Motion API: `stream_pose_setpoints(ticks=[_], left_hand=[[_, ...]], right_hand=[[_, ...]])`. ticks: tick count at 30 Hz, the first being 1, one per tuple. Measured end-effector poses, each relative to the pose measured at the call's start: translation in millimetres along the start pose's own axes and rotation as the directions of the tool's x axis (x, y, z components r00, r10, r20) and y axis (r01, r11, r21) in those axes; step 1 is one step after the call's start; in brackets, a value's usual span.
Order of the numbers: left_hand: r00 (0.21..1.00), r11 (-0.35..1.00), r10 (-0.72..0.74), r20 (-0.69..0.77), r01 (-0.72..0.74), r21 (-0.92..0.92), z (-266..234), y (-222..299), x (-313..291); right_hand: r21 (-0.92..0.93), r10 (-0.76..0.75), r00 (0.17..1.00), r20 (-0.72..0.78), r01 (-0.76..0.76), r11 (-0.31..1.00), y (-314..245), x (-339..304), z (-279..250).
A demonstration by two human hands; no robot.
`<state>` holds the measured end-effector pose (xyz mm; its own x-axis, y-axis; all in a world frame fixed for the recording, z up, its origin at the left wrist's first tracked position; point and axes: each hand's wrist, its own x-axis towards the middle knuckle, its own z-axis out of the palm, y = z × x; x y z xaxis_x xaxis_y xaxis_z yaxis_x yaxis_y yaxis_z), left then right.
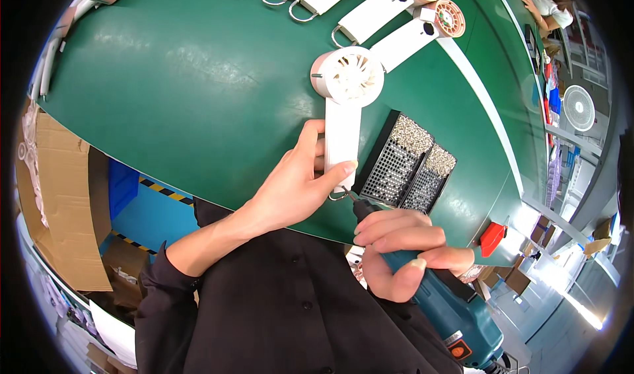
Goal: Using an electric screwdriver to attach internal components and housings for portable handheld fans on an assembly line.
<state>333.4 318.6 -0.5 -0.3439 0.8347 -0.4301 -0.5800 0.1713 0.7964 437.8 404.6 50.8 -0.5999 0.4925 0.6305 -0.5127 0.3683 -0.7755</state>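
The head view — the left of two fisheyes worn side by side — looks steeply down past the person's dark buttoned shirt [277,295] and out over the green worktable [191,116]. It sits near enough that the left hand [290,186] and right hand [409,236] show large around the middle, yet takes in a distant white fan [579,108] at the right; straight edges bow toward its blackened rim.

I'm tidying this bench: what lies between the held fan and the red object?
The black tray of small metal parts lies between them in the head view.
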Motion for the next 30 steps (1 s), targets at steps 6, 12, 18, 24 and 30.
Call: stream_pose_setpoints(ticks=[6,12,18,24,30], left_hand=[[1.0,1.0,0.025,0.003,-0.025,0.009,-2,-1,0],[0.999,0.999,0.04,-0.012,-0.041,-0.01,-2,-6,-3],[0.991,0.994,0.112,-0.07,-0.112,0.002,-1,-9,-9],[0.771,0.49,0.63,-0.097,-0.297,0.82,-15,-1,-28],[0.748,0.182,0.662,0.04,-0.213,0.96,-28,-3,-41]], right_hand=[[0.073,0.095,0.993,-0.07,-0.089,0.993,-4,0,5],[0.018,0.092,0.996,0.001,-0.092,0.996,-11,6,2],[0.052,-0.055,0.947,-0.317,0.076,0.996,-24,18,-15],[-0.112,0.09,0.884,-0.458,-0.158,0.981,2,21,-38],[-0.165,0.091,0.874,-0.478,-0.191,0.968,13,21,-42]])
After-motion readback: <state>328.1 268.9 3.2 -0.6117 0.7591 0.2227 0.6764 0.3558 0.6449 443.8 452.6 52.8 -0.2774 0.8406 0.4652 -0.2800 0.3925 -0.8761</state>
